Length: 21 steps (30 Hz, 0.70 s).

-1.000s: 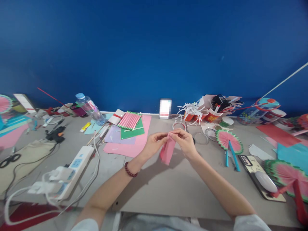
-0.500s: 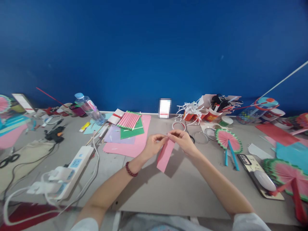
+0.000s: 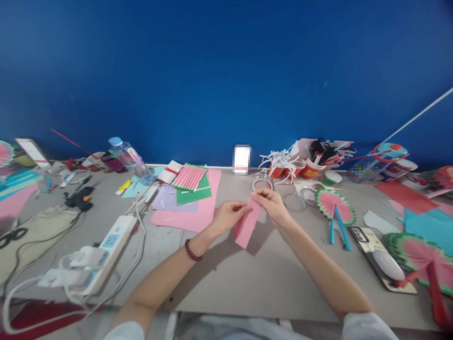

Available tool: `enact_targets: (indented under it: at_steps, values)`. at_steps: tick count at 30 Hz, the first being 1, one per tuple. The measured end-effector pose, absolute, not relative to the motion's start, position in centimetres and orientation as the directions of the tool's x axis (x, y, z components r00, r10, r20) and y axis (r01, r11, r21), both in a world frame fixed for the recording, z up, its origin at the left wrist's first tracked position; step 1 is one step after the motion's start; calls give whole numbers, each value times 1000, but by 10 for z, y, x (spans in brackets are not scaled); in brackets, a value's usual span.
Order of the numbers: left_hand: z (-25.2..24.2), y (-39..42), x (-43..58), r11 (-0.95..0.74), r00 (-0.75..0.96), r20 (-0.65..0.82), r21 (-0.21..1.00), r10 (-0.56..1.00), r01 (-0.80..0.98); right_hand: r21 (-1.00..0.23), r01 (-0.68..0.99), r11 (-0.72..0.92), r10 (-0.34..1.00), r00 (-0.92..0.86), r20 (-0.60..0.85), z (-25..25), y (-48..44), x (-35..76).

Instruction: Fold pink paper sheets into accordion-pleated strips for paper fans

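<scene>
Slightly shifted since half a second ago, the right hand (image 3: 272,207) now sits at the top corner of the pink strip (image 3: 246,227), and the left hand (image 3: 228,215) has slid a little lower along its left edge. Both hands pinch the strip between thumb and fingertips, fingers curled narrow around the paper. It is held just right of the large pink sheet (image 3: 187,218), lifted off the table (image 3: 262,283) and slanting down toward the person. That grip at the upper end probably lets the lower end hang free and stay flat. A pleated pink-and-green piece (image 3: 190,177) rests on the sheet's far end, kept out of the way but within reach. The small watermelon fan (image 3: 334,204) lies well to the right of the sheet, and thin tape rings (image 3: 293,202) lie between the two, just beyond the hands.
</scene>
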<state>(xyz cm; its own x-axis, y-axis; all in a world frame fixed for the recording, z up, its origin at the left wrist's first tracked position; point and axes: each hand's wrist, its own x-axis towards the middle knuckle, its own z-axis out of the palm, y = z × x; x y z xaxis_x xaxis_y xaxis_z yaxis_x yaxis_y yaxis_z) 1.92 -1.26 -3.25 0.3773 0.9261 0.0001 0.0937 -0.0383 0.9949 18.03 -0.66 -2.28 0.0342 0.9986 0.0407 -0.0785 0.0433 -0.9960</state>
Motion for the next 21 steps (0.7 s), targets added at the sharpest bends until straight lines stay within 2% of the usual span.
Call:
enact_targets:
  at_steps: [9, 13, 17, 21]
  values:
    - [-33, -14, 19, -112, 354, 51, 982, 934, 154, -996, -89, 27, 999, 29, 25, -27, -6, 178]
    - [-33, -13, 18, -113, 323, 73, 988, 944, 109, -996, -85, 6, 997, -70, 12, -26, -6, 181]
    - [-34, -12, 17, -136, 292, 103, 986, 951, 94, -992, -86, -95, 979, -190, -78, -28, -4, 184]
    - [-35, -10, 17, -122, 307, 85, 987, 948, 103, -986, -74, -149, 971, -201, -132, -31, -3, 183]
